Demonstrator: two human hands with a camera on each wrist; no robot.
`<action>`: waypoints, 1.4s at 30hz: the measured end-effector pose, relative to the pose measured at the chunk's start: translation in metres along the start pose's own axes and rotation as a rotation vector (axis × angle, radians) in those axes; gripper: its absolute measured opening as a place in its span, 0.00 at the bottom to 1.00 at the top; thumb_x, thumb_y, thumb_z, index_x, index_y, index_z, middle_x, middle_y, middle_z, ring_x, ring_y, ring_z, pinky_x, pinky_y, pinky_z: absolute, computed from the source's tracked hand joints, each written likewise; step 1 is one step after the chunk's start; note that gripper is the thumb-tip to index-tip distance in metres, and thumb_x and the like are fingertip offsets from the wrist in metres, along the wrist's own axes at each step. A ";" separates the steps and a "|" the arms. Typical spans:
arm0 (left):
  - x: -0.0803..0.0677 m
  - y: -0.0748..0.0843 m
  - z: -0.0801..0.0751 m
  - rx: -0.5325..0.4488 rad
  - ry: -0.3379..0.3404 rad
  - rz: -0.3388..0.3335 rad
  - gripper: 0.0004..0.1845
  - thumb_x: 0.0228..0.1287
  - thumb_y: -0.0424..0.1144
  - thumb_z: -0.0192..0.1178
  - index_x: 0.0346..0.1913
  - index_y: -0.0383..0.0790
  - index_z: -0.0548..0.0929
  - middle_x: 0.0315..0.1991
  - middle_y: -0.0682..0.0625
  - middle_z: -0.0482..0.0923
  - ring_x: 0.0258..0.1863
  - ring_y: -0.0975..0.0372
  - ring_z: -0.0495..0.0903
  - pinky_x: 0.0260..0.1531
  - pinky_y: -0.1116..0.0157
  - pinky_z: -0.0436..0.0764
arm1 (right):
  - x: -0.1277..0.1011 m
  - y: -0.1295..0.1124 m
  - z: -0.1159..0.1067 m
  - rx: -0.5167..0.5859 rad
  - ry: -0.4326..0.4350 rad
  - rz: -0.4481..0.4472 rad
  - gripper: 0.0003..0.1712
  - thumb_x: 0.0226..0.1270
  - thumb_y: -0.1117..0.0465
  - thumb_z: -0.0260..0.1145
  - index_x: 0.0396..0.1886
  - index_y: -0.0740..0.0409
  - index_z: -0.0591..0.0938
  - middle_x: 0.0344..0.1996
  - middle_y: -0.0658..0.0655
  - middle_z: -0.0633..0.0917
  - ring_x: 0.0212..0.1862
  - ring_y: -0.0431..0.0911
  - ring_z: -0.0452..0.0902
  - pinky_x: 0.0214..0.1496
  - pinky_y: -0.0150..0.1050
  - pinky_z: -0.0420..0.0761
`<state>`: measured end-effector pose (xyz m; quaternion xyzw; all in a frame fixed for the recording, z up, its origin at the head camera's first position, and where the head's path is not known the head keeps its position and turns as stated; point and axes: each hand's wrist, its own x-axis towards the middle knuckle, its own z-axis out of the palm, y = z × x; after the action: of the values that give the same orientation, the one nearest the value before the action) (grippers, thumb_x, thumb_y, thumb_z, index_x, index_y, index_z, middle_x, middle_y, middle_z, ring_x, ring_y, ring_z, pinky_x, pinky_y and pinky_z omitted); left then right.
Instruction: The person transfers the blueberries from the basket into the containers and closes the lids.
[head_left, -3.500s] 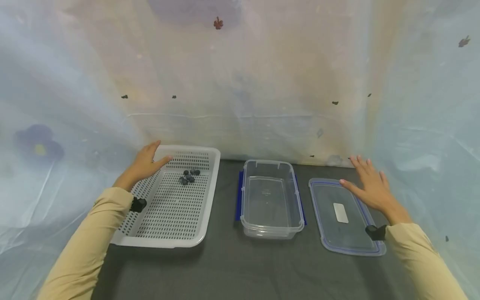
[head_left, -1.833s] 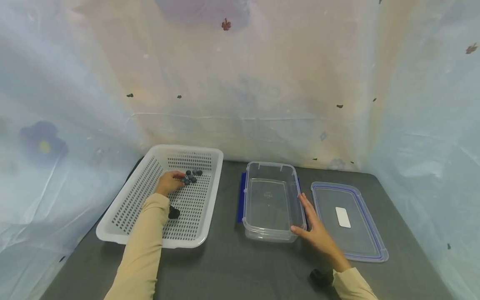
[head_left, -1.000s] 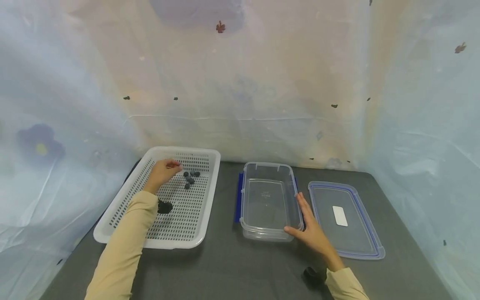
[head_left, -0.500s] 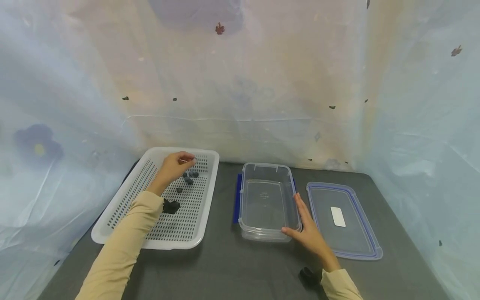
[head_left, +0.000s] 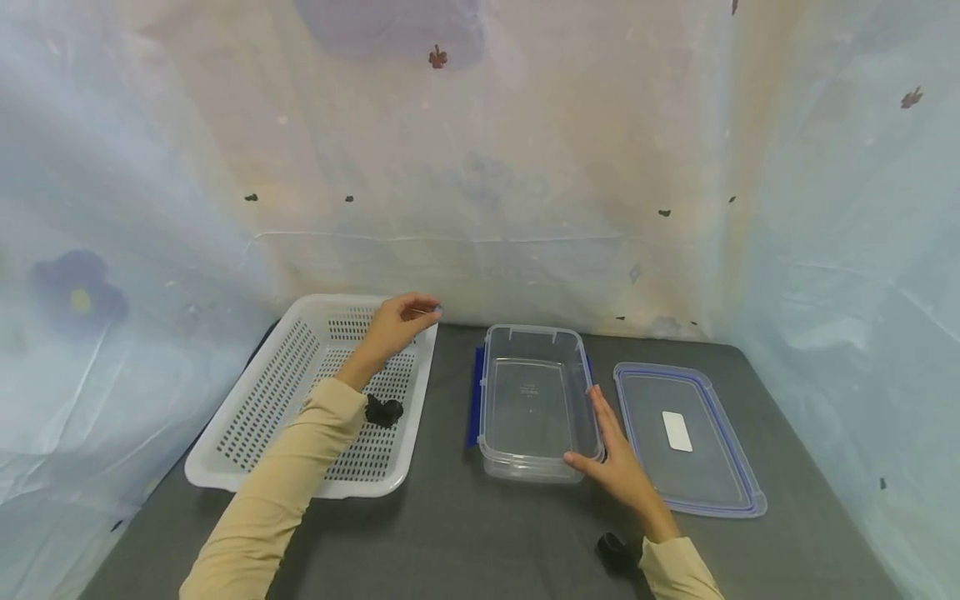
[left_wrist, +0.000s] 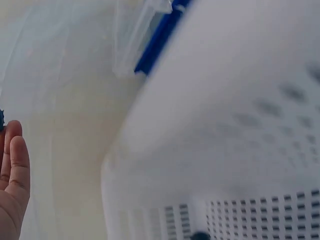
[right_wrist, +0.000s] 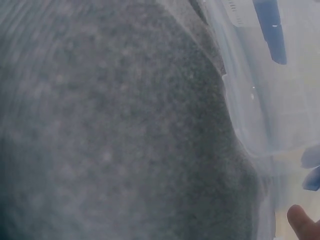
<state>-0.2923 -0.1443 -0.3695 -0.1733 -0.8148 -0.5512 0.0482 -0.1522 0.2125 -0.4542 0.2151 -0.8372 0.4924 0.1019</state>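
Note:
My left hand (head_left: 397, 325) is over the right rim of the white perforated basket (head_left: 411, 433), pinching a blueberry (head_left: 438, 309) between thumb and fingertips. That berry shows dark blue at the left edge of the left wrist view. Beneath, in the basket, another berry (left_wrist: 201, 236) peeks in at the bottom of the left wrist view; the hand and forearm hide the others from the head view. My right hand (head_left: 618, 467) rests against the right side and near corner of a clear plastic container (head_left: 536, 462), fingers straight and thumb spread. Nothing lies inside the container.
A clear lid (head_left: 708, 467) with a blue seal and white label lies right of the container. Blue side flaps (head_left: 476, 396) hang from the container. Grey cloth (head_left: 465, 542) covers the table, and a patterned plastic sheet (head_left: 480, 250) rises behind and at both sides.
My left hand has reached into the basket, picked up a blueberry and carried it right to the rim. Another berry shifted nearer. My right hand came from above the lid to the container.

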 end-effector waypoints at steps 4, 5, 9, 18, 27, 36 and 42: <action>0.005 0.010 0.015 -0.059 -0.033 -0.006 0.17 0.68 0.38 0.61 0.57 0.35 0.79 0.52 0.42 0.78 0.51 0.52 0.78 0.52 0.53 0.75 | 0.000 0.000 0.000 0.002 0.003 0.001 0.57 0.48 0.68 0.73 0.73 0.76 0.49 0.72 0.75 0.46 0.71 0.72 0.41 0.61 0.74 0.47; 0.006 0.012 0.019 -0.081 -0.038 -0.009 0.17 0.68 0.37 0.61 0.57 0.35 0.79 0.52 0.42 0.78 0.52 0.52 0.78 0.53 0.53 0.74 | 0.001 0.000 0.000 0.000 0.002 0.003 0.57 0.48 0.68 0.73 0.73 0.76 0.49 0.73 0.74 0.46 0.71 0.72 0.41 0.62 0.74 0.47; 0.012 0.019 0.035 -0.152 -0.049 -0.011 0.17 0.67 0.35 0.62 0.56 0.34 0.79 0.52 0.42 0.78 0.52 0.53 0.78 0.52 0.56 0.76 | 0.002 0.000 0.001 -0.007 -0.008 0.004 0.57 0.49 0.67 0.73 0.73 0.76 0.49 0.73 0.74 0.46 0.71 0.72 0.41 0.62 0.74 0.47; 0.032 0.026 0.078 -0.227 -0.057 0.006 0.17 0.65 0.31 0.63 0.54 0.28 0.78 0.51 0.40 0.78 0.50 0.52 0.80 0.50 0.56 0.78 | 0.004 -0.005 0.006 -0.003 -0.007 0.018 0.57 0.49 0.67 0.74 0.73 0.75 0.49 0.73 0.74 0.47 0.71 0.71 0.42 0.63 0.72 0.47; 0.044 0.023 0.115 -0.175 -0.013 -0.028 0.13 0.60 0.31 0.67 0.47 0.32 0.81 0.45 0.43 0.80 0.43 0.54 0.82 0.44 0.58 0.80 | 0.000 0.004 0.019 0.006 0.051 0.012 0.59 0.46 0.66 0.75 0.73 0.74 0.50 0.73 0.74 0.48 0.71 0.70 0.42 0.63 0.72 0.47; 0.048 0.005 0.150 -0.069 0.061 -0.133 0.13 0.58 0.36 0.71 0.45 0.36 0.84 0.40 0.47 0.83 0.43 0.56 0.80 0.43 0.61 0.79 | -0.007 0.035 0.034 -0.009 0.086 0.022 0.62 0.48 0.58 0.77 0.78 0.58 0.50 0.76 0.59 0.47 0.74 0.59 0.42 0.65 0.69 0.49; 0.045 -0.008 0.169 -0.043 0.052 -0.179 0.12 0.55 0.32 0.72 0.42 0.33 0.85 0.37 0.44 0.84 0.40 0.54 0.82 0.38 0.64 0.80 | -0.007 0.033 0.037 -0.001 0.098 0.014 0.61 0.50 0.57 0.77 0.78 0.56 0.50 0.76 0.63 0.48 0.74 0.59 0.42 0.65 0.69 0.48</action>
<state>-0.3182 0.0179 -0.4302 -0.0864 -0.8135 -0.5748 0.0161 -0.1595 0.1963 -0.5008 0.1845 -0.8331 0.5025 0.1395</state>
